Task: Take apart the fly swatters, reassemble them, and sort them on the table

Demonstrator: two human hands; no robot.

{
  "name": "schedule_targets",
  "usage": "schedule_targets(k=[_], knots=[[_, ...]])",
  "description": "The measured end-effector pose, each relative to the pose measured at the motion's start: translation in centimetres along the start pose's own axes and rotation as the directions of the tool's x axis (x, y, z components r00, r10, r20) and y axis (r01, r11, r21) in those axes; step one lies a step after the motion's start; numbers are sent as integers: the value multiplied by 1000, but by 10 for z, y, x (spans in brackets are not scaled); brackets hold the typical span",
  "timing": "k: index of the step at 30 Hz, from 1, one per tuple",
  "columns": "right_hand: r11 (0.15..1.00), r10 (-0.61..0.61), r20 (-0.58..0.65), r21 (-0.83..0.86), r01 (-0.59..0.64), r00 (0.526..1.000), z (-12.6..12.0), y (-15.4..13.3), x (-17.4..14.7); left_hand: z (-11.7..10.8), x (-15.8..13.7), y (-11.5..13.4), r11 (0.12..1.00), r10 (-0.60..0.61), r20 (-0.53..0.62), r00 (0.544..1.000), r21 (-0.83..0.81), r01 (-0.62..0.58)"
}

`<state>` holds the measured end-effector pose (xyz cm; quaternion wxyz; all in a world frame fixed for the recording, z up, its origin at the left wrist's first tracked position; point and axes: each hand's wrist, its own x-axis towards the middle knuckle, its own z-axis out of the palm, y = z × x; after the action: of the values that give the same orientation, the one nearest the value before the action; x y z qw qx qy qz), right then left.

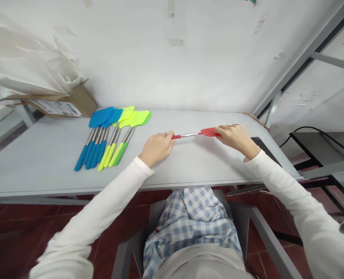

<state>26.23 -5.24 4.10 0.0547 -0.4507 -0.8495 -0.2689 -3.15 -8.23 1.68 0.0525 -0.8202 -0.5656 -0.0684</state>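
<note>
A red fly swatter [209, 132] with a thin metal shaft is held level above the table, between my two hands. My left hand [159, 147] is closed around its red handle, most of which the fingers hide. At the other end, my right hand [235, 136] pinches the edge of the flat red head. To the left, several blue fly swatters [100, 117] lie overlapped with their handles toward me. Beside them are yellow fly swatters [138, 117] and a green fly swatter [121, 153], partly covered at the head.
The grey table [44, 162] stands against a white wall. An open cardboard box [64, 104] with white plastic sits at the back left. Partly behind my right forearm lies a dark flat object [265, 149]. A metal frame [276, 97] rises at the right.
</note>
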Motion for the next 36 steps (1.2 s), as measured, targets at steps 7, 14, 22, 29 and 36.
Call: schedule_targets(k=[7,14,22,29,36], knots=[[994,100,-144,62,-92,984,36,-30,33,28,58,55,975,75,-50,996,-206,-84],[978,-39,-33,202,45,999,77,-31,55,47,90,58,992,21,-41,999,-124,-26],[942,-114,-59,311,127,992,99,-30,53,69,94,44,997,58,-57,997,-48,-61],[940,-22,-183,331,83,983,94,-33,51,68,93,43,997,51,-118,992,-49,-58],[949,16,-242,309,61,970,95,-33,58,67,97,37,994,45,-156,987,-93,-60]])
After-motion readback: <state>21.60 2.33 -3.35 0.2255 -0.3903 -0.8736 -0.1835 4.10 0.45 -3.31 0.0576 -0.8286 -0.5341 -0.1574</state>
